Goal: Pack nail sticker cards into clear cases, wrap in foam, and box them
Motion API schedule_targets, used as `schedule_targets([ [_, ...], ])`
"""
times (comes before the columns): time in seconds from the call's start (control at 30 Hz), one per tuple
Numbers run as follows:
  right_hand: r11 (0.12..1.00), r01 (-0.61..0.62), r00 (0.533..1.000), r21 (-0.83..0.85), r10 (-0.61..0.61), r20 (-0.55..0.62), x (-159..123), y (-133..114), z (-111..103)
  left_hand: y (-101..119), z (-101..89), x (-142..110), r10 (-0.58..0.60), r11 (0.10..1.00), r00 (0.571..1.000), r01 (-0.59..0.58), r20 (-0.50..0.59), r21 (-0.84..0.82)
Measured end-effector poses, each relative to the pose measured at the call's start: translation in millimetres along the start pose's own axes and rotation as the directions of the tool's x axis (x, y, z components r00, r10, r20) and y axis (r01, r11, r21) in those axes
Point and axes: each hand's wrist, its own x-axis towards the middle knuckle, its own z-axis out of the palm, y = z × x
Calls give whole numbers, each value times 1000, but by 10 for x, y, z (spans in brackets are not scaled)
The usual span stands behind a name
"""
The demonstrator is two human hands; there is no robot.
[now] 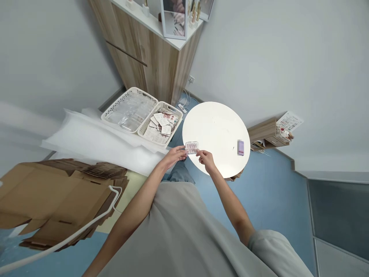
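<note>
A small clear plastic case [191, 147] with rows of small pinkish pieces in it is held at the near-left edge of the round white table [216, 127]. My left hand [174, 155] grips its left end, fingers closed at the edge. At its lower right corner, my right hand [205, 158] pinches the case between thumb and fingers. What the pieces are is too small to tell. A small purple box [241, 147], partly blurred, lies on the right side of the table.
Left of the table stand a white basket [105, 115] of clear plastic bags and a smaller basket [141, 132] of printed cards. White foam sheeting [106, 148] and flattened cardboard boxes [57, 192] lie nearer me. A wooden cabinet [155, 57] rises behind; a low shelf [263, 132] is at right.
</note>
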Motion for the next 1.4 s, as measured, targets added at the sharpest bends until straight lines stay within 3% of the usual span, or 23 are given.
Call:
schedule_targets([
  [0.3,997,-73,996,32,75,-53,224,220,-97,-23,191,320,-12,998,994,17,-112,52],
  [0.53,987,-160,987,0,160,-32,667,551,-72,-230,79,747,50,984,970,-8,-237,177],
  [0.73,937,-342,932,78,348,-100,1127,920,85,-368,-9,1234,81,847,925,133,-372,515],
  [1.0,892,-442,885,88,450,-120,1494,1114,66,-403,-8,1590,44,773,909,232,-414,591],
  [1.23,881,-470,883,-47,469,-25,1623,1073,-92,-406,-12,1619,-3,772,917,256,-399,582],
  [1.4,920,-332,936,-210,349,49,1526,947,-108,-389,-130,1160,89,898,939,70,-334,435],
])
